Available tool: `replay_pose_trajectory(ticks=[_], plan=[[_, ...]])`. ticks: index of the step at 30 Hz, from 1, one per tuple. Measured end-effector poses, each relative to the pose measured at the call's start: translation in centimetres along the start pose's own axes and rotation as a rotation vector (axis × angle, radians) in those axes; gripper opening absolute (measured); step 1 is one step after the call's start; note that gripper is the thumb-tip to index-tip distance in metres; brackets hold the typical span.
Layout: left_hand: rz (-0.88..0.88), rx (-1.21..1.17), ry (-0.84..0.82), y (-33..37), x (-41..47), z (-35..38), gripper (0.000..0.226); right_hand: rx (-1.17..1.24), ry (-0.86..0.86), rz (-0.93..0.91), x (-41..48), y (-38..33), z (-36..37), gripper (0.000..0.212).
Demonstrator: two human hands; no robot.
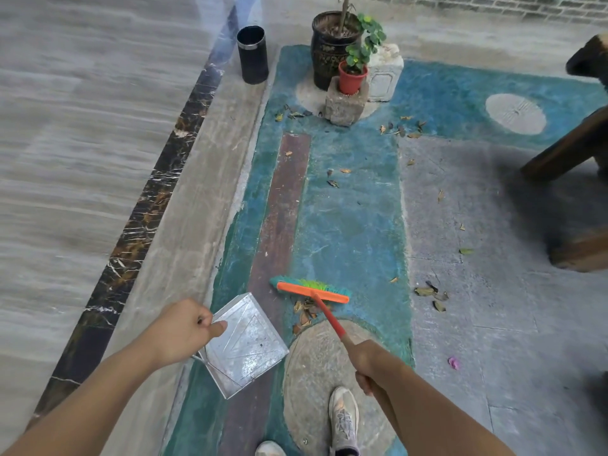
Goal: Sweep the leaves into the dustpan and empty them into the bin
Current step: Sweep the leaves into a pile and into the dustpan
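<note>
Left grip (pixel 184 330) is curled tight round the handle of the metal dustpan (pixel 245 347), thumb pressed along the rim. The pan is held tilted, and I can't tell if its lip touches the floor. Right grip (pixel 371 363) is wrapped round the red handle of the broom (pixel 312 291), whose head rests on the blue painted floor. A small pile of leaves (pixel 306 315) lies just behind the head, beside the pan but not in it. More loose leaves (pixel 431 296) sit well apart to the right, others up by the plant pots (pixel 332 51). The bin (pixel 252 54) stands far off at the top. Risks as I see them: a raised lip lets leaves slide under, a hard stroke flicks dry ones past the pan, rough paint snags the bristles, and a tilted pan spills on the long carry to the bin.
</note>
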State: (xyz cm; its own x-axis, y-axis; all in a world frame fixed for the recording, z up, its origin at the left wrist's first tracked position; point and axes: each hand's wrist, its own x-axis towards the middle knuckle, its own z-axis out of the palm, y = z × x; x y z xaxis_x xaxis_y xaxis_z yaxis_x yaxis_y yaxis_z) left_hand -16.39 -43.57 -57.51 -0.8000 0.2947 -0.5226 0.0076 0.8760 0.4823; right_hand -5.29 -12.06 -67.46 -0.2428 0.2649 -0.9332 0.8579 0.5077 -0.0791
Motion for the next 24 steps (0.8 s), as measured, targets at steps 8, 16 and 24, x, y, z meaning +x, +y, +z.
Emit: replay_pose_trajectory(ticks=[8, 16, 24], plan=[[0.05, 0.007, -0.038, 1.7, -0.2, -0.3, 0.065, 0.376, 0.018, -0.034, -1.5, 4.0, -1.7, 0.057], [0.167, 0.105, -0.114, 7.4, 2.9, 2.3, 0.061, 0.581, 0.011, -0.022, -1.6, 10.6, -3.5, 0.048], [0.232, 0.193, -0.117, 17.6, 8.0, 5.7, 0.063, 0.802, 0.13, 0.019, -1.1, 19.8, -9.4, 0.04]])
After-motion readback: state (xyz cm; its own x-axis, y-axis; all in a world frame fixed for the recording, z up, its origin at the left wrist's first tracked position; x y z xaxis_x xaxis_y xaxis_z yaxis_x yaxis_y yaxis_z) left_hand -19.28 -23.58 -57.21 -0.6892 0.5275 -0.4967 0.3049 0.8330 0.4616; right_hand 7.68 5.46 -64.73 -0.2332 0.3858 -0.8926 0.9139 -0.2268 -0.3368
